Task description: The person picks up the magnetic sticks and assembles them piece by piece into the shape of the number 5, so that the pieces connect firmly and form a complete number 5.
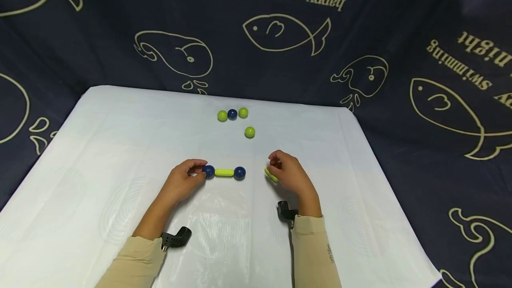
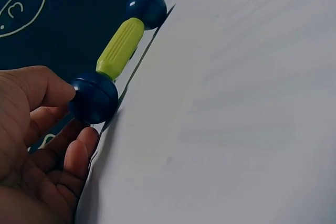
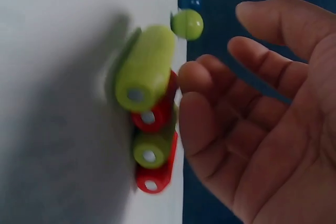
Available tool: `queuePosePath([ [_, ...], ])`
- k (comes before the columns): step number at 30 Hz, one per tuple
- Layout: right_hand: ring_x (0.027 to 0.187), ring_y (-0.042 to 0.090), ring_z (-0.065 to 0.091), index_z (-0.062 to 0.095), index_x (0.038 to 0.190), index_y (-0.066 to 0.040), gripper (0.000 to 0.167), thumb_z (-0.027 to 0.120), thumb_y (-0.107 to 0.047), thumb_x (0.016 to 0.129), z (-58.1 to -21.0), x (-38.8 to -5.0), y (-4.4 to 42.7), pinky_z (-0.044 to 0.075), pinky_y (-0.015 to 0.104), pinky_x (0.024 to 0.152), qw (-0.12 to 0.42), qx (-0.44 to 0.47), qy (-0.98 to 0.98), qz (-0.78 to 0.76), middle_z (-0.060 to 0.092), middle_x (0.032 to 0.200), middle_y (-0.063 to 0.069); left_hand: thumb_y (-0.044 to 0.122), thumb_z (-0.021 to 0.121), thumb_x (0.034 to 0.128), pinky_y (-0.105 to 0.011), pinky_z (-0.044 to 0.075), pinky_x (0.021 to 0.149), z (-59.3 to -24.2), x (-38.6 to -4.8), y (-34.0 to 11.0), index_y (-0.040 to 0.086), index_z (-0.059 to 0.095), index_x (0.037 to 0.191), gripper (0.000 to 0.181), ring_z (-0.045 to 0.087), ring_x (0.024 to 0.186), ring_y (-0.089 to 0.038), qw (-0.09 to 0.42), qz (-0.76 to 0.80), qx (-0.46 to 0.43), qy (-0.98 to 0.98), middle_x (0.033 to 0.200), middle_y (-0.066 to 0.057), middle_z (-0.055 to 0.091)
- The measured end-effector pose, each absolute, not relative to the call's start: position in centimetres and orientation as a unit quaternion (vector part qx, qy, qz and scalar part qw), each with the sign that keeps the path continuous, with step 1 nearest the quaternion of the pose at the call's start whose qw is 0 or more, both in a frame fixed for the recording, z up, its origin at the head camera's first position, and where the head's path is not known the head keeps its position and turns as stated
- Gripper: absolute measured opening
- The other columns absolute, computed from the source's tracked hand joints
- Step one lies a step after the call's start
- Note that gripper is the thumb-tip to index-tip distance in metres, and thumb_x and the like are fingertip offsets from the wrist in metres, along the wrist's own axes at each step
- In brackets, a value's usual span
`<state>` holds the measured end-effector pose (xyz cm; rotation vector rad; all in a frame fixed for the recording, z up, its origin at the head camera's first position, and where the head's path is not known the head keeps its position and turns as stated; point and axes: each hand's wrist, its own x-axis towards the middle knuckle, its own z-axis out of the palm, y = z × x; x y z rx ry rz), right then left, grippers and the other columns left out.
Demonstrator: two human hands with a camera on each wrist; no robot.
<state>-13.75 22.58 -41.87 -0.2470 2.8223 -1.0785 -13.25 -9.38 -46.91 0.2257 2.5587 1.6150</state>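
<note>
My left hand (image 1: 182, 183) pinches the left blue ball (image 1: 209, 172) between thumb and fingers; a yellow-green rod (image 1: 224, 172) joins it to another blue ball (image 1: 239, 173). The left wrist view has this hand (image 2: 39, 135) on the near ball (image 2: 94, 98), with the ribbed rod (image 2: 120, 49) leading to the far ball (image 2: 146, 9). My right hand (image 1: 293, 176), fingers bent, is beside a yellow-green rod (image 1: 270, 174). In the right wrist view a gap separates thumb and fingers of this hand (image 3: 262, 108), next to green (image 3: 147, 66) and red (image 3: 152, 178) rods with silvery ends.
Farther back on the white-covered table (image 1: 120, 146) are a green ball (image 1: 222, 116), a blue ball (image 1: 232, 114) and another green ball (image 1: 243, 112) in a row. One more green ball (image 1: 250, 132) lies nearer the hands. A dark fish-printed cloth (image 1: 232, 70) is behind the table.
</note>
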Motion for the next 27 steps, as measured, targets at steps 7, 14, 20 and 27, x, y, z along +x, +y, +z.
queuePosePath([
  [7, 0.078, 0.019, 0.052, 0.061, 0.111, -0.004, 0.017, 0.063, -0.010, 0.095, -41.3, -13.4, 22.8, 0.044, 0.035, 0.070, 0.103, -0.087, 0.936, -0.326, 0.059, 0.090, 0.003, 0.010, 0.067, 0.0920, -0.039, 0.045, 0.082, -46.9, -13.2, -9.3, 0.003, 0.065, 0.124, 0.033, 0.060, 0.096, -0.027, 0.047, 0.527, 0.077, 0.845, 0.105, -0.012, 0.067],
  [14, 0.077, 0.018, 0.048, 0.062, 0.107, -0.005, 0.017, 0.067, -0.009, 0.091, -41.4, -13.3, 21.7, 0.041, 0.034, 0.073, 0.101, -0.114, 0.941, -0.304, 0.055, 0.083, 0.001, 0.013, 0.065, 0.0945, -0.038, 0.046, 0.082, -47.0, -13.3, -9.3, 0.003, 0.065, 0.125, 0.032, 0.060, 0.096, -0.026, 0.036, 0.518, 0.084, 0.850, 0.104, -0.011, 0.067],
  [20, 0.077, 0.016, 0.050, 0.062, 0.104, -0.007, 0.016, 0.069, -0.007, 0.089, -41.8, -13.4, 20.8, 0.043, 0.033, 0.072, 0.124, -0.104, 0.941, -0.297, 0.057, 0.085, -0.001, 0.014, 0.065, 0.0959, -0.042, 0.046, 0.085, -47.0, -13.3, -9.3, 0.002, 0.063, 0.127, 0.034, 0.061, 0.098, -0.027, 0.030, 0.519, 0.092, 0.849, 0.107, -0.012, 0.067],
  [27, 0.081, 0.017, 0.052, 0.061, 0.104, -0.009, 0.021, 0.072, -0.007, 0.087, -42.2, -13.5, 20.2, 0.047, 0.033, 0.075, 0.138, -0.099, 0.947, -0.273, 0.059, 0.088, -0.001, 0.012, 0.068, 0.0935, -0.038, 0.046, 0.081, -47.2, -13.3, -9.3, 0.003, 0.063, 0.128, 0.036, 0.060, 0.098, -0.027, 0.022, 0.509, 0.107, 0.854, 0.108, -0.012, 0.066],
])
